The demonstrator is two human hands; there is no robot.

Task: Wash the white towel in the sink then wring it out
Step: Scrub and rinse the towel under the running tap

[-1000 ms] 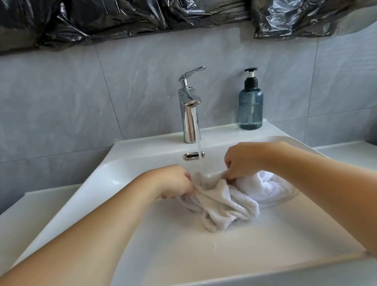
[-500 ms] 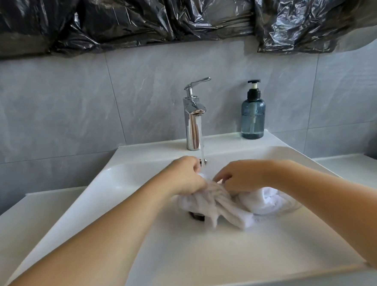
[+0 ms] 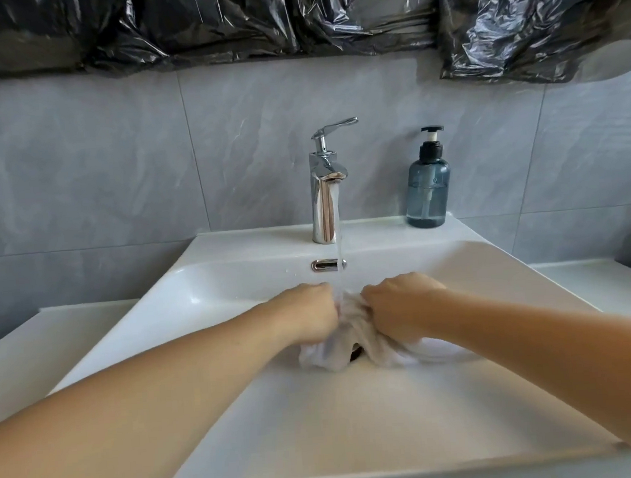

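The white towel [image 3: 345,339] is bunched up wet in the middle of the white sink [image 3: 205,284], over the dark drain. My left hand [image 3: 308,312] grips its left part and my right hand [image 3: 397,307] grips its right part, fists close together. Water runs from the chrome faucet [image 3: 326,197] in a thin stream that lands on the towel between my hands. Most of the towel's right end lies flat in the basin behind my right wrist.
A blue soap pump bottle [image 3: 429,189] stands on the sink's back ledge at the right. The faucet lever is tilted up. A chrome overflow slot [image 3: 325,264] sits in the back wall of the basin. Black plastic sheeting [image 3: 290,13] hangs above the grey tiles.
Both hands have drawn closer together and bunched the towel tighter under the stream. The spread-out folds seen earlier are now gathered between the fists over the drain.
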